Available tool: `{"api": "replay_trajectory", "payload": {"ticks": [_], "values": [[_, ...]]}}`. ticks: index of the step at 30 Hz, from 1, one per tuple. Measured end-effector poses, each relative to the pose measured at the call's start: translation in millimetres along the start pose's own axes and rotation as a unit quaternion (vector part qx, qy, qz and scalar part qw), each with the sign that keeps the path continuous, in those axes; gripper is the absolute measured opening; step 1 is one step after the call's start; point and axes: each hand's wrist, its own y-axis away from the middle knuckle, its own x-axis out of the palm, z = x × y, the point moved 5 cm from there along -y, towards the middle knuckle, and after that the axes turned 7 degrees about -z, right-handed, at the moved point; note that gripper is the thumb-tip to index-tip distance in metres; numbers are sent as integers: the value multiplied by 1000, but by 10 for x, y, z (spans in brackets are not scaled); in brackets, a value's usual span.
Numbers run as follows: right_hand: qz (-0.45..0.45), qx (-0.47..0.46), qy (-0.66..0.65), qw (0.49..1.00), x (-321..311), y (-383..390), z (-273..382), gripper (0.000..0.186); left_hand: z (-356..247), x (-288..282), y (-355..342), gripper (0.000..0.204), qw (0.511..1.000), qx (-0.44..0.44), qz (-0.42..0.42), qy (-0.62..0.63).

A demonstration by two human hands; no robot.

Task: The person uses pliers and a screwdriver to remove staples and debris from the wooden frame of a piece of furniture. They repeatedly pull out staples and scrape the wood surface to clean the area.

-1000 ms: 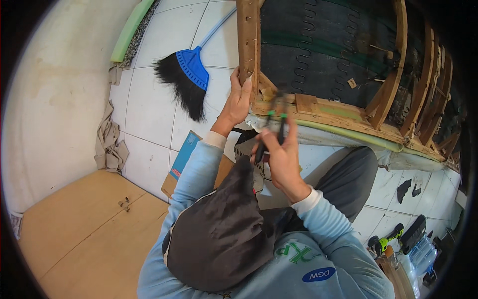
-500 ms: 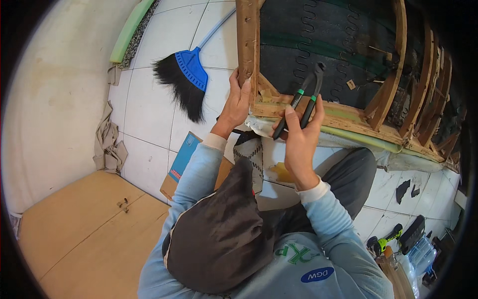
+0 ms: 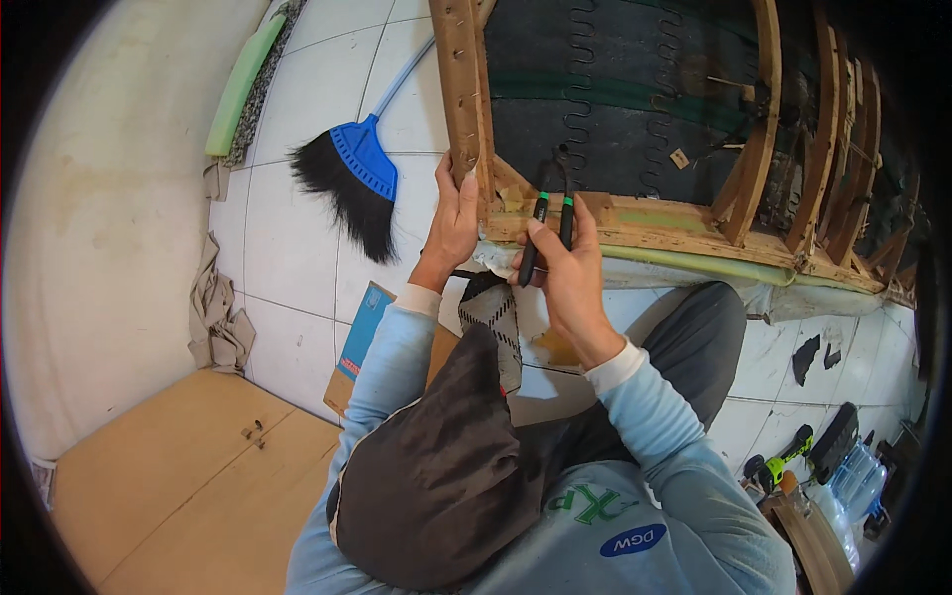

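My left hand (image 3: 451, 228) grips the corner end of a wooden furniture frame (image 3: 460, 89), with the thumb lying along the beam and the fingers round its left side. In my right hand (image 3: 577, 293) is a pair of pliers (image 3: 538, 226) with black handles and green bands. Its dark jaws (image 3: 561, 154) point away from me, over the frame's inner corner; whether they touch anything I cannot tell. Nail or staple ends stick out of the beam. Zigzag springs (image 3: 577, 94) run across the dark cloth inside the frame.
A blue broom (image 3: 365, 164) lies on the white tiles to the left. Nearer are flat cardboard (image 3: 362, 332) and a brown board (image 3: 178, 466) with small metal bits. Crumpled tan cloth (image 3: 215, 317) lies by the wall. A green power tool (image 3: 788, 454) and plastic bottles (image 3: 858, 481) are at the lower right.
The plier handles have come closer together, and the jaws have swung left and lower, nearer the frame's corner. My left hand keeps its hold on the beam. The whole view has shifted slightly.
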Motion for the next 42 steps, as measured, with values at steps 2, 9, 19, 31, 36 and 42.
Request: {"api": "replay_trajectory", "payload": {"ticks": [2, 9, 19, 31, 36, 42], "values": [[44, 27, 32, 998, 36, 63, -24, 81, -22, 14, 9, 66, 1000, -5, 2, -4], [88, 25, 21, 996, 132, 297, -144, 85, -21, 47, 8, 67, 1000, -2, 4, 25], [91, 19, 32, 995, 228, 317, -151, 78, -92, 47, 34, 72, 996, -65, 23, 52], [44, -5, -29, 999, 285, 351, -220, 82, 117, 29, 3, 73, 998, -25, 19, 58], [83, 33, 2, 996, 237, 328, -154, 78, 23, 34, 5, 71, 999, 0, 11, 40], [70, -7, 36, 997, 223, 327, -253, 79, -41, 36, 13, 75, 999, -21, 8, 36]]}}
